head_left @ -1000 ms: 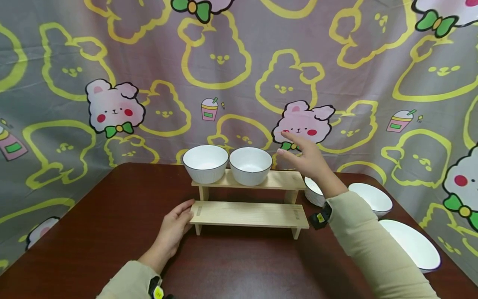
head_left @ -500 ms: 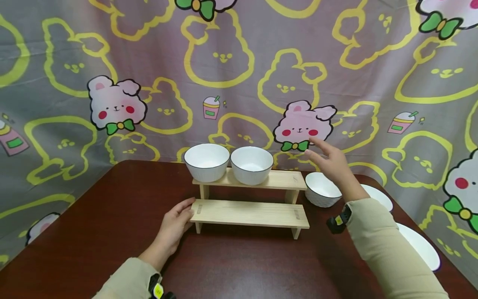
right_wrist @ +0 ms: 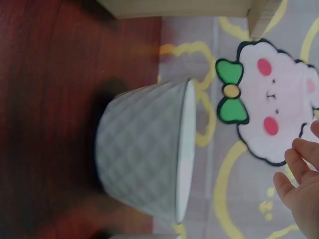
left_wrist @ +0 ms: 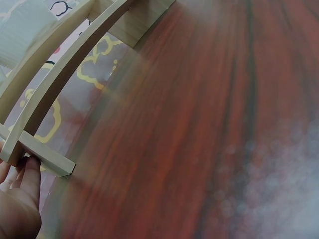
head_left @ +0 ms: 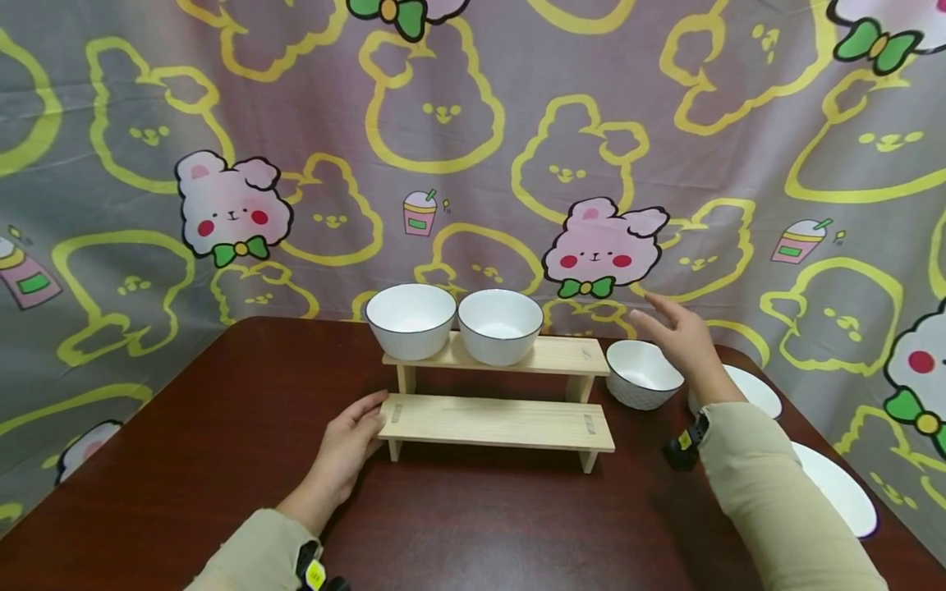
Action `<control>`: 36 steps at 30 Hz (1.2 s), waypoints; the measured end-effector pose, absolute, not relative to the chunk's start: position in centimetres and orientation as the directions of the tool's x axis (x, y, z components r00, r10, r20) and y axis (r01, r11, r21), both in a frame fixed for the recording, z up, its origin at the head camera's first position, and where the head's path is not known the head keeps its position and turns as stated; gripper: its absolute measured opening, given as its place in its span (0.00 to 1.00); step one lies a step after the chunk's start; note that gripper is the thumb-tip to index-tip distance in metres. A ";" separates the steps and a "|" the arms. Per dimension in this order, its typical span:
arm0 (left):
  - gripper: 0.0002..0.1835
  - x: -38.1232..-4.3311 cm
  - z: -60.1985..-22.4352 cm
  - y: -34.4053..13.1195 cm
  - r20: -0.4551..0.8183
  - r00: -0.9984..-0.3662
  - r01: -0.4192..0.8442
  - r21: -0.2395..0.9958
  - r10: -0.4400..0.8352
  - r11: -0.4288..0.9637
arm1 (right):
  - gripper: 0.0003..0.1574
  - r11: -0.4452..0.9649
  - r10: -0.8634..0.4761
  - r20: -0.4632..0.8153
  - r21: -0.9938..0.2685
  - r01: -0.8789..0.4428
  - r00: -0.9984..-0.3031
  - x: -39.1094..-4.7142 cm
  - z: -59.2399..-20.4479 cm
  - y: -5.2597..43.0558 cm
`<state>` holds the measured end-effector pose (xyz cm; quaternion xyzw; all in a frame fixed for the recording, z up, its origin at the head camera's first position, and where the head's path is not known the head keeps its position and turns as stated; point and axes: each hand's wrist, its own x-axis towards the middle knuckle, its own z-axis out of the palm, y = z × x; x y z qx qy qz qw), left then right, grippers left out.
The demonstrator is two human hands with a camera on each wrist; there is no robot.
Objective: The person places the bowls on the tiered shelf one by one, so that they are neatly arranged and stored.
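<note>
A two-tier wooden display stand [head_left: 495, 421] stands on the table, with two white dark-rimmed bowls side by side on its upper tier: the left bowl [head_left: 411, 322] and the right bowl [head_left: 500, 327]. My left hand [head_left: 347, 443] grips the left end of the lower tier; in the left wrist view, fingers [left_wrist: 31, 181] close around the board's end by its leg. In the air over a third white bowl [head_left: 641, 376], right of the stand, hovers my right hand [head_left: 683, 345], fingers spread and holding nothing. The right wrist view shows that bowl's diamond-textured side [right_wrist: 142, 144].
Further right on the dark red-brown table [head_left: 185, 460] are another white bowl [head_left: 750, 392] and a larger white dish [head_left: 838, 490], both partly behind the right sleeve [head_left: 776, 492]. A patterned cloth [head_left: 310, 98] hangs behind the table.
My right hand has moved right and slightly down, from above the stand's upper tier to over the third bowl, uncovering it. The left hand stays at the stand's left end.
</note>
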<state>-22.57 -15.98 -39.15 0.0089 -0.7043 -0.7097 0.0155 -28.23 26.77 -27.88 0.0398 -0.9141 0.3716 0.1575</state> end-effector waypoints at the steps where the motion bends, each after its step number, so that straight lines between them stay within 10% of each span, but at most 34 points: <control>1: 0.23 -22.6 -39.1 -16.0 0.010 -0.999 0.010 1.000 -0.034 -0.010 | 0.46 0.721 0.053 0.311 -0.669 -0.179 -0.949 -28.3 -28.1 26.9; 36: 0.23 -22.6 -39.2 -15.9 0.003 -0.999 0.004 0.999 -0.032 -0.032 | 0.58 0.878 0.100 0.179 -0.478 0.003 -0.979 -30.6 -34.3 28.0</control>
